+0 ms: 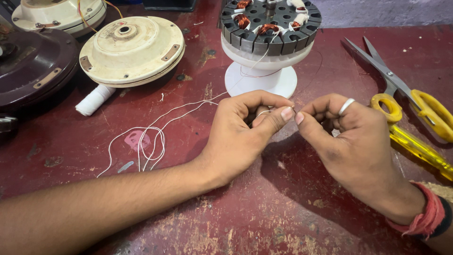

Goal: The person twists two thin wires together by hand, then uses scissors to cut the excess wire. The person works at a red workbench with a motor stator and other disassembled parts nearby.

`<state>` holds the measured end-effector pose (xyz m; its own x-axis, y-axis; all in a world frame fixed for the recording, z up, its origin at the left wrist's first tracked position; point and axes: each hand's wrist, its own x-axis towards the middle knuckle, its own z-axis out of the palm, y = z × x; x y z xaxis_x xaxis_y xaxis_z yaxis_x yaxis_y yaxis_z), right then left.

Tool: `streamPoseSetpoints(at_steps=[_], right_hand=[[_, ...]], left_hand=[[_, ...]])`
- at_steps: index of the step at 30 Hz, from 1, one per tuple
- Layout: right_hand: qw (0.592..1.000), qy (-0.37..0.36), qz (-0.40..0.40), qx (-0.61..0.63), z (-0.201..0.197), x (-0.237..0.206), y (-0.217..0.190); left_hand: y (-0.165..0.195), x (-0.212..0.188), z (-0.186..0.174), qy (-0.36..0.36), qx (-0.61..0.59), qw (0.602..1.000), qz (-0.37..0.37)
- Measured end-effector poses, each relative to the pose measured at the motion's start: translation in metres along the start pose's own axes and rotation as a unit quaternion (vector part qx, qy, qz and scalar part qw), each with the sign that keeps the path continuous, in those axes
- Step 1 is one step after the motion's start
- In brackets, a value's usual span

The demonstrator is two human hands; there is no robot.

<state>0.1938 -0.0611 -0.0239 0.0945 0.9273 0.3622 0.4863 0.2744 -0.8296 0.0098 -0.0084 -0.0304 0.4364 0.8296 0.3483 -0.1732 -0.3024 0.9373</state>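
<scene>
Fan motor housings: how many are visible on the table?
3. A cream housing lies upper left of centre, another cream housing is cut off at the top left corner, and a dark brown housing sits at the left edge. More may lie outside the view.

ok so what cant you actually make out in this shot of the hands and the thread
- Head view: where the white thread meets the left hand and right hand; the pinched fingertips cover it.
- Stator: its top is cut off by the upper edge.
- Yellow-handled scissors: one handle loop runs off the right edge.
- Dark motor housing: cut by the left edge.
</scene>
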Motion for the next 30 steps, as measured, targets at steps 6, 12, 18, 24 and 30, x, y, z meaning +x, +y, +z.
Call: streamPoseSetpoints(at_steps=[6,12,18,24,30], right_hand=[[1.0,-0.01,-0.021,0.007,0.002,-0.001,0.0],[0.992,0.014,-0.122,-0.026,-0.004,0.003,-0.002],[0.916,0.032,-0.329,-0.226,-0.023,0.019,-0.006],[0.867,0.016,-0.421,-0.268,-0.026,0.024,-0.01],[0.854,-0.01,-0.438,-0.282,-0.028,0.028,-0.005]], left_hand=[[0.004,0.0,0.002,0.008,0.02,1.0,-0.004],[0.007,-0.002,0.003,-0.01,0.067,0.998,-0.007],[0.009,-0.002,0.004,-0.024,0.075,0.997,-0.019],[0.009,0.0,0.006,-0.026,0.08,0.996,-0.034],[0.008,0.001,0.004,-0.025,0.113,0.993,-0.028]])
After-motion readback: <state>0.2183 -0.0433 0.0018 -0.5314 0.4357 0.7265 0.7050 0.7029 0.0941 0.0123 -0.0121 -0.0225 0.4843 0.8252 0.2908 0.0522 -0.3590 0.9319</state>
